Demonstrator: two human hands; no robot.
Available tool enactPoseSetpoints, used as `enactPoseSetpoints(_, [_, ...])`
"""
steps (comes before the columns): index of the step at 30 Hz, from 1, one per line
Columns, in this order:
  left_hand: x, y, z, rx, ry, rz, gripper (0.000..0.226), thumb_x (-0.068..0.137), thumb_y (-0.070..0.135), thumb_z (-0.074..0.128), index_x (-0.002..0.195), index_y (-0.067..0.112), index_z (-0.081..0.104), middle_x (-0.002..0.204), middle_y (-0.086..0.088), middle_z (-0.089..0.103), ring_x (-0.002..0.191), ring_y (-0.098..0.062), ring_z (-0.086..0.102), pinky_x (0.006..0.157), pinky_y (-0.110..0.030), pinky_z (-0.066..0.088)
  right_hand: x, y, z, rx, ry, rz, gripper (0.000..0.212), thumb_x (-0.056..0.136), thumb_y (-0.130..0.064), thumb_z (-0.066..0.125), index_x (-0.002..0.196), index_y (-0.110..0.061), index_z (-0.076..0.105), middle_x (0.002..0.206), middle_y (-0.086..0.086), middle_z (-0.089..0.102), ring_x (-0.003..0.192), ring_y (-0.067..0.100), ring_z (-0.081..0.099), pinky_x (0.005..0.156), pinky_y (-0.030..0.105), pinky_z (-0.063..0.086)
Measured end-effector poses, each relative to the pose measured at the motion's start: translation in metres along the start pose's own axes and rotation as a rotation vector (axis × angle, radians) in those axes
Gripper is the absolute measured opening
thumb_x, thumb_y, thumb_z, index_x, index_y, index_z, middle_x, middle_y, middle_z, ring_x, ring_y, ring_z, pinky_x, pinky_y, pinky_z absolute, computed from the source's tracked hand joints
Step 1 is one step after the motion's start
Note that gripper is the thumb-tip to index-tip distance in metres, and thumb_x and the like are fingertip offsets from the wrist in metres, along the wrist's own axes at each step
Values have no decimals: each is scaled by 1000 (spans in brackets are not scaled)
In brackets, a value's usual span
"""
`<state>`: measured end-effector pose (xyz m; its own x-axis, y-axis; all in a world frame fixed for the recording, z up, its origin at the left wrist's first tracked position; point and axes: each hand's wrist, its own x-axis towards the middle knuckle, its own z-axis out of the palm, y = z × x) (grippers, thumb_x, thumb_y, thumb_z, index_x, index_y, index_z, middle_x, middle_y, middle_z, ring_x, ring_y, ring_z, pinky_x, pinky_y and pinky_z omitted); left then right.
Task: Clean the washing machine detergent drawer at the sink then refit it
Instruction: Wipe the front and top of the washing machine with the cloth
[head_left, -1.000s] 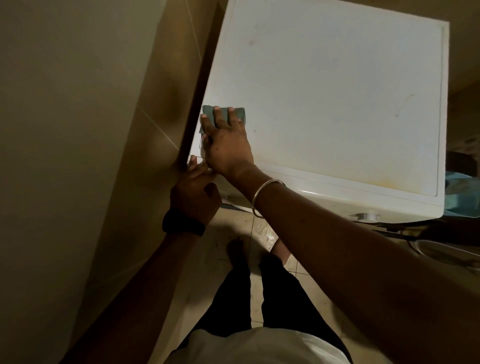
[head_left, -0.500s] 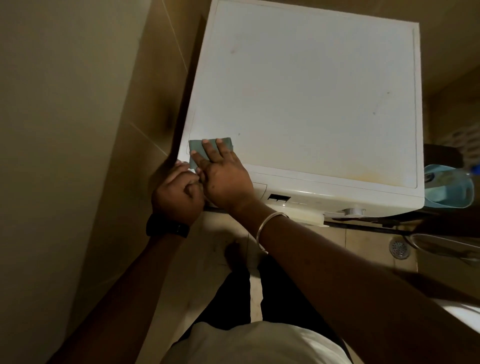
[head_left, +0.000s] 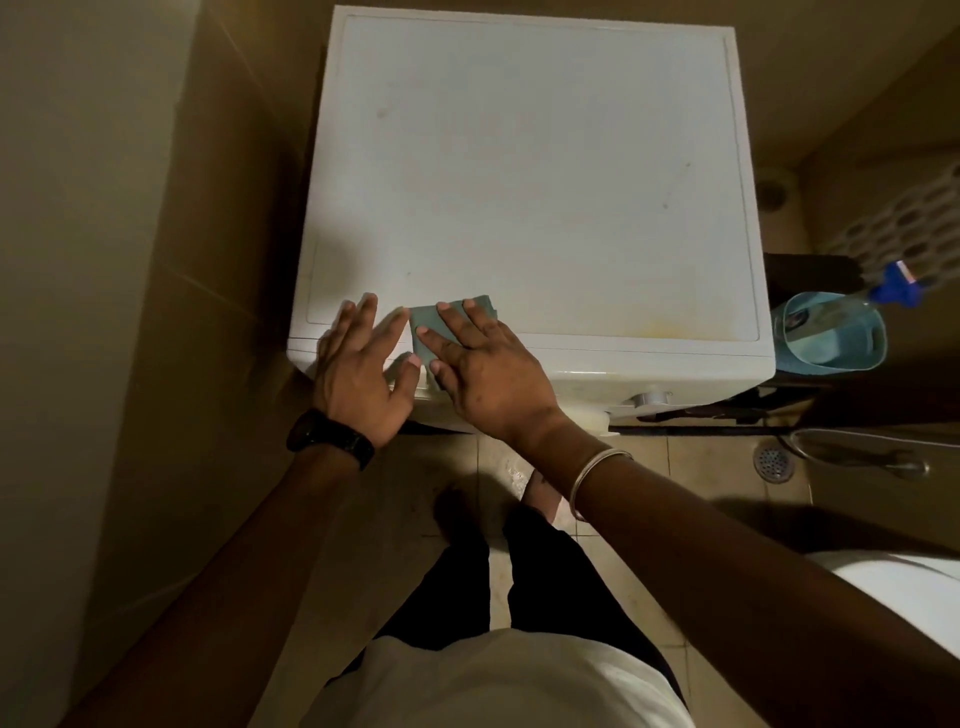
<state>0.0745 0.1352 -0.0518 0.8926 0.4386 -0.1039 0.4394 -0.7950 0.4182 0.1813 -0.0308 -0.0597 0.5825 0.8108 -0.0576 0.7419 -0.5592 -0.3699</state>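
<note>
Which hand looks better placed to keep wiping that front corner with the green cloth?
Right. The right hand already lies flat on the green cloth; the left hand rests bare beside it.

We look down on a white washer (head_left: 545, 182) wedged between tiled walls. At its front-left corner our right hand (head_left: 485, 374) presses a green cloth (head_left: 431, 325) flat over the front edge, fingers straight. Our left hand (head_left: 358, 374), fingers spread, rests beside it, just apart from the cloth. Past the washer's right edge stands a blue tub (head_left: 831, 338); a floor drain (head_left: 774, 462) lies below.
</note>
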Motion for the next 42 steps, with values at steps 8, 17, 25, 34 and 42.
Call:
enactPoseSetpoints(8, [2,28,13,57,-82,19,70,98,67,54,159,36,41,174,-3,18,162,-28,10,129,-53,11,-44,64,-26,8,-10,100,51,108,-47,36,156,-31,45,168,2,32,157,29,23,124,47,30])
enactPoseSetpoints(17, [2,46,31,91,-58,37,62,100,53,60,156,29,49,172,-11,24,159,-36,16,127,-56,12,-95,137,-56,20,-1,206,48,109,-44,39,155,-32,46,168,0,32,157,26,22,125,45,29])
enactPoseSetpoints(25, [4,45,35,126,-71,51,62,100,57,52,156,31,49,171,-11,27,159,-37,16,126,-58,13,-123,177,-72,20,-19,266,49,109,-46,38,157,-34,42,170,-4,26,159,24,18,127,44,25])
enactPoseSetpoints(34, [3,43,35,108,-76,26,64,99,63,51,156,35,47,172,-4,24,161,-30,11,128,-51,7,-149,212,-91,36,3,347,49,109,-45,42,157,-32,42,169,-4,27,159,24,17,127,41,20])
enactPoseSetpoints(42, [2,40,38,142,-86,41,71,97,73,38,157,36,45,172,-4,24,161,-30,11,128,-52,9,-156,217,-98,85,21,435,48,108,-41,47,156,-34,43,168,-6,29,159,20,15,125,34,12])
